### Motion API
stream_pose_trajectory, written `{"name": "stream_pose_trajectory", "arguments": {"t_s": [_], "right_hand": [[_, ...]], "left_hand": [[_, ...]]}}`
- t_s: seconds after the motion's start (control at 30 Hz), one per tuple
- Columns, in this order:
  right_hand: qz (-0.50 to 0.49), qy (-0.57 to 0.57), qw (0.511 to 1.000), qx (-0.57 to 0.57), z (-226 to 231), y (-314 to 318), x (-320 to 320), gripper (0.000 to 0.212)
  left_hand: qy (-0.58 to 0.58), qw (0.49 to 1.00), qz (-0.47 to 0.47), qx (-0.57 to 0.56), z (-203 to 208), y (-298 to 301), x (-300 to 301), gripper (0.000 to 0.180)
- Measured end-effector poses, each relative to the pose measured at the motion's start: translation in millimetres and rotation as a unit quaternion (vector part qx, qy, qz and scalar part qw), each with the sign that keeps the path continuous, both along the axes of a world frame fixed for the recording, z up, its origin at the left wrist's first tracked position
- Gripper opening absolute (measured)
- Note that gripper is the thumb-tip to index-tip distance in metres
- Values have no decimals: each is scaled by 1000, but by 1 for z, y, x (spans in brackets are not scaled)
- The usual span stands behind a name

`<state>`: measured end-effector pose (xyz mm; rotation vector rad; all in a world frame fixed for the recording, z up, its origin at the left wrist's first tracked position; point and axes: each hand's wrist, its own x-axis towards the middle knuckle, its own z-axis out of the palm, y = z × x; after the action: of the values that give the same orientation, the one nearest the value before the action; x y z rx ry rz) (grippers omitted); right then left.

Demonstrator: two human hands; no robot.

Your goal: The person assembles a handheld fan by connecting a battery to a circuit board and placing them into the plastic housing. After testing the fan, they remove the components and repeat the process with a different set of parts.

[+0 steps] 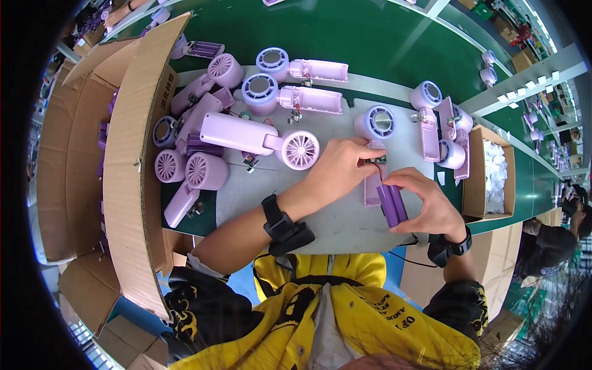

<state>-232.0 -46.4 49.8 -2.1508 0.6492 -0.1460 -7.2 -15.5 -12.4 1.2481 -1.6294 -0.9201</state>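
An open pink handheld fan [375,123] lies on the grey mat in front of me, its round head away from me and its handle shell toward me. My left hand [336,168] pinches a small green circuit board [377,160] at the neck of this fan. Between the fingers and thumb of my right hand [430,200] is a purple battery pack [392,205] of joined cylinders, tilted over the handle shell. A thin wire runs from the pack up toward the board. The fingertips of my left hand are partly hidden.
Several pink fans [262,132] lie to the left, some with boards dangling on wires. More fans [427,120] lie to the right, beside a cardboard box [473,185] of white pieces. A large open carton [132,154] borders the left side of the grey mat [271,209].
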Motion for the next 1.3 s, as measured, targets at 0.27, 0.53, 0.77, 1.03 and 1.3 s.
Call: {"name": "stream_pose_trajectory", "arguments": {"t_s": [0.27, 0.53, 0.77, 1.03, 1.3], "right_hand": [[-71, -45, 995, -46, -18, 4, 10, 72], [-45, -36, 989, -133, -23, 6, 11, 70], [-62, -38, 988, -134, -17, 14, 12, 64], [-77, -55, 977, -191, -24, 19, 11, 57], [-80, -67, 977, -185, -29, 18, 10, 47]], "left_hand": [[7, 1000, -16, 14, 4, 3, 1, 31], [4, 998, -24, -62, 0, 2, 1, 29], [-19, 998, -35, -56, 7, 4, 2, 30], [-49, 996, -38, -63, 9, 5, 3, 29], [-46, 996, -36, -68, 9, 5, 2, 28]]}}
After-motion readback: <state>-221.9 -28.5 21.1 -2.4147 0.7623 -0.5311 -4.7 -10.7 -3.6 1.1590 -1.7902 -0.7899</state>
